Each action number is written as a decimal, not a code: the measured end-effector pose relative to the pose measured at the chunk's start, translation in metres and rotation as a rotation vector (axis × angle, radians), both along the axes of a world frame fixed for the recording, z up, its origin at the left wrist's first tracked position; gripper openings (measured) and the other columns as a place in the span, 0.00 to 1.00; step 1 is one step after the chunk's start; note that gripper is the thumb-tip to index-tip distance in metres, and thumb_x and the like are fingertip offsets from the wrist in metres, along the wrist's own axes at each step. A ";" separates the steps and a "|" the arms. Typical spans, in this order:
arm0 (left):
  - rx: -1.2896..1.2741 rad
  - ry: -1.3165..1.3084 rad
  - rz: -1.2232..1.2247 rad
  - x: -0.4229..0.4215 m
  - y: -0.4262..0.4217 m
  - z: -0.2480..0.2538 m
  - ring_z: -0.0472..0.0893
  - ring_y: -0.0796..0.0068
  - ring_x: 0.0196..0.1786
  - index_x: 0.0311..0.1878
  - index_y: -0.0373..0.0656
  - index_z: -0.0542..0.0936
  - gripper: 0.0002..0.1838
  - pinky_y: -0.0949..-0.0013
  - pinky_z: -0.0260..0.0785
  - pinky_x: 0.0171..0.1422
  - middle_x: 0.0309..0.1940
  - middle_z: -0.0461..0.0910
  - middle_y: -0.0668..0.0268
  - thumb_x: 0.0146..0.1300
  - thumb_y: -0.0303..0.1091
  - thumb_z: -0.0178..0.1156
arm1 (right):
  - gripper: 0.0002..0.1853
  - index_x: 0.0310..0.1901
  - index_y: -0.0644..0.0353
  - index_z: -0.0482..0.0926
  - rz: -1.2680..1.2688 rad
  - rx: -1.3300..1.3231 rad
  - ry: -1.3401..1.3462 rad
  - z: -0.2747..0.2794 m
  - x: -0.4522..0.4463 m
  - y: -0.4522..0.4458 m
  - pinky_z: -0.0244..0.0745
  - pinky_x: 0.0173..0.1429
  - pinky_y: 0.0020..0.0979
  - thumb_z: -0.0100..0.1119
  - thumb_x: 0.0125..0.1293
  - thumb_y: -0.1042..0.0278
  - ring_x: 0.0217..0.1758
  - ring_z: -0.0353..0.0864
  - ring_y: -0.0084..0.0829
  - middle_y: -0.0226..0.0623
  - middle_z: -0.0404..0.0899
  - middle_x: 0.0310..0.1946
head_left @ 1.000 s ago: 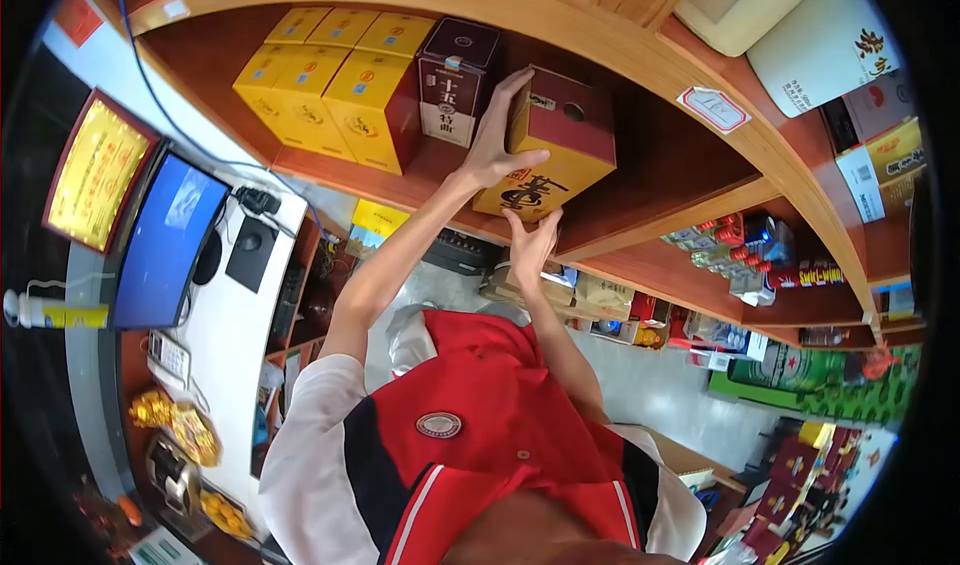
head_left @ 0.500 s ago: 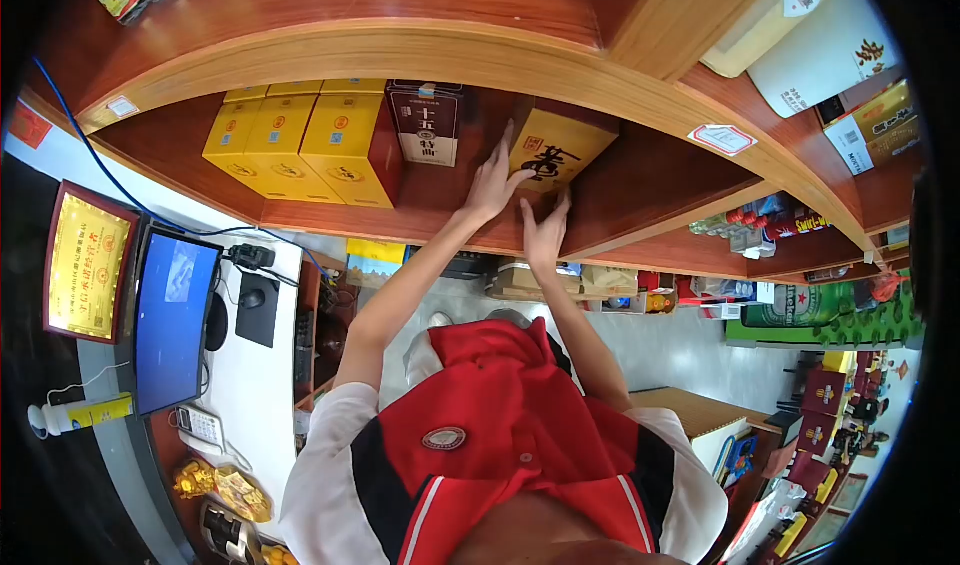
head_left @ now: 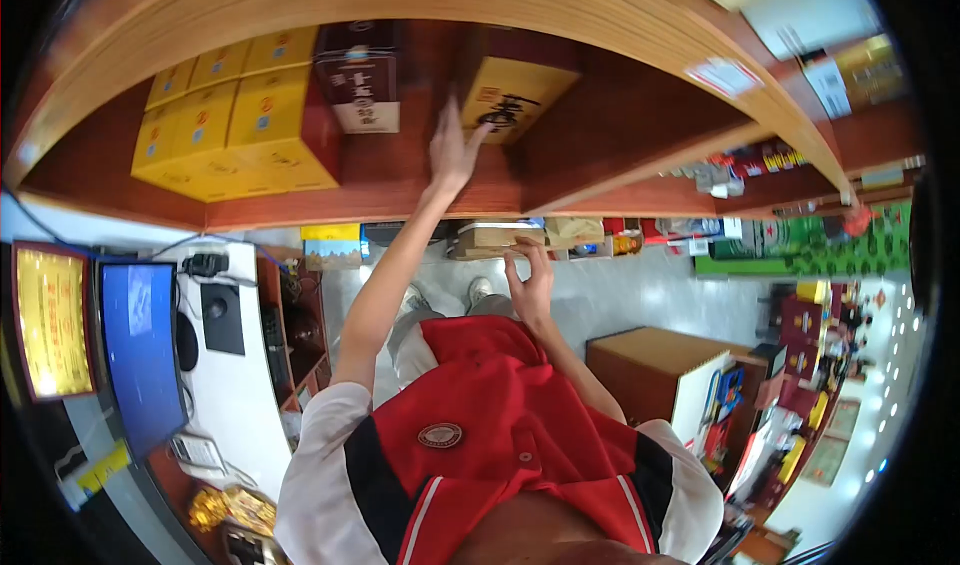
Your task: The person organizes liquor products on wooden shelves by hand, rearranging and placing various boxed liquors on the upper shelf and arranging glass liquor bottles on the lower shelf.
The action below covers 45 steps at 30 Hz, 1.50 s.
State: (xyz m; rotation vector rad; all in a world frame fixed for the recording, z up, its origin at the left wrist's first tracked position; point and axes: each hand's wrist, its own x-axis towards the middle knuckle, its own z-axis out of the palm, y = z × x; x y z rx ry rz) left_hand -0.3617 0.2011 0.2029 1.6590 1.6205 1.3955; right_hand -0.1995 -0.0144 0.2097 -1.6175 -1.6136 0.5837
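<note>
A yellow and dark red box [head_left: 518, 93] stands on the wooden shelf [head_left: 390, 197], its black lettering facing out. My left hand [head_left: 455, 155], blurred, is beside the box's left side with fingers spread; whether it touches the box is unclear. My right hand [head_left: 532, 280] hangs below and in front of the shelf edge, fingers apart and bent, holding nothing. To the left on the same shelf stand a dark box with white lettering [head_left: 360, 90] and several yellow boxes [head_left: 270, 120] in rows.
A monitor [head_left: 142, 345] and a white desk [head_left: 235, 390] are at the left. A shelf divider [head_left: 650, 170] runs to the right of the box. Cartons [head_left: 490, 239] lie on the floor below. A brown cabinet [head_left: 650, 360] stands at the right.
The box has been pushed back onto the shelf and let go. My right hand has drawn down and away from it. The view has shifted.
</note>
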 end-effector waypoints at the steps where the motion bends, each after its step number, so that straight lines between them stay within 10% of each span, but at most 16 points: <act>1: 0.020 -0.053 0.014 0.004 -0.009 0.006 0.72 0.41 0.73 0.81 0.36 0.58 0.44 0.48 0.67 0.74 0.73 0.68 0.40 0.71 0.45 0.68 | 0.08 0.47 0.65 0.81 -0.017 0.044 0.005 -0.009 0.008 -0.003 0.80 0.60 0.45 0.66 0.69 0.74 0.56 0.84 0.52 0.51 0.83 0.51; 5: 0.067 -0.316 0.075 0.024 -0.067 -0.002 0.75 0.51 0.69 0.76 0.36 0.66 0.33 0.55 0.67 0.75 0.68 0.71 0.45 0.74 0.36 0.65 | 0.09 0.45 0.66 0.85 -0.116 -0.031 0.245 -0.037 0.044 -0.022 0.87 0.52 0.36 0.67 0.72 0.68 0.46 0.89 0.31 0.40 0.88 0.43; 12: 0.016 -0.326 0.114 0.112 -0.196 -0.034 0.76 0.72 0.47 0.59 0.36 0.76 0.13 0.66 0.70 0.53 0.46 0.78 0.61 0.79 0.34 0.58 | 0.13 0.43 0.67 0.85 -0.291 -0.194 0.317 -0.057 0.160 -0.083 0.86 0.50 0.37 0.64 0.75 0.63 0.44 0.89 0.29 0.39 0.89 0.39; 18: -0.260 -0.333 -0.335 0.251 -0.263 -0.067 0.68 0.88 0.26 0.42 0.38 0.78 0.11 0.76 0.59 0.29 0.23 0.70 0.75 0.82 0.32 0.52 | 0.29 0.27 0.67 0.84 -0.484 -0.243 0.338 -0.089 0.295 -0.162 0.82 0.41 0.34 0.54 0.81 0.50 0.30 0.87 0.29 0.38 0.87 0.24; 22: -0.368 -0.294 -0.552 0.344 -0.283 -0.056 0.65 0.87 0.25 0.41 0.37 0.79 0.12 0.75 0.56 0.29 0.23 0.69 0.76 0.82 0.34 0.54 | 0.39 0.15 0.67 0.80 -0.677 -0.386 0.419 -0.098 0.365 -0.215 0.80 0.38 0.34 0.45 0.84 0.48 0.25 0.85 0.29 0.38 0.82 0.15; 31: -0.436 -0.029 -1.054 0.507 -0.285 -0.061 0.75 0.85 0.26 0.42 0.39 0.82 0.13 0.72 0.67 0.32 0.21 0.77 0.72 0.79 0.39 0.59 | 0.19 0.25 0.71 0.85 -1.046 -0.169 0.657 -0.121 0.432 -0.298 0.79 0.32 0.32 0.50 0.69 0.68 0.18 0.82 0.28 0.40 0.83 0.15; 42: -0.379 -0.119 -1.190 0.696 -0.229 -0.099 0.80 0.82 0.28 0.46 0.41 0.83 0.11 0.72 0.73 0.33 0.25 0.81 0.71 0.78 0.39 0.60 | 0.19 0.19 0.70 0.83 -1.203 -0.132 0.683 -0.131 0.583 -0.259 0.80 0.29 0.34 0.51 0.64 0.70 0.16 0.80 0.30 0.41 0.81 0.14; 45: -0.408 -0.189 -1.177 0.743 -0.204 -0.039 0.80 0.81 0.28 0.46 0.41 0.81 0.09 0.73 0.72 0.35 0.26 0.81 0.70 0.80 0.36 0.58 | 0.19 0.21 0.69 0.83 -1.116 -0.163 0.557 -0.112 0.642 -0.235 0.80 0.29 0.33 0.51 0.66 0.69 0.17 0.81 0.29 0.40 0.81 0.14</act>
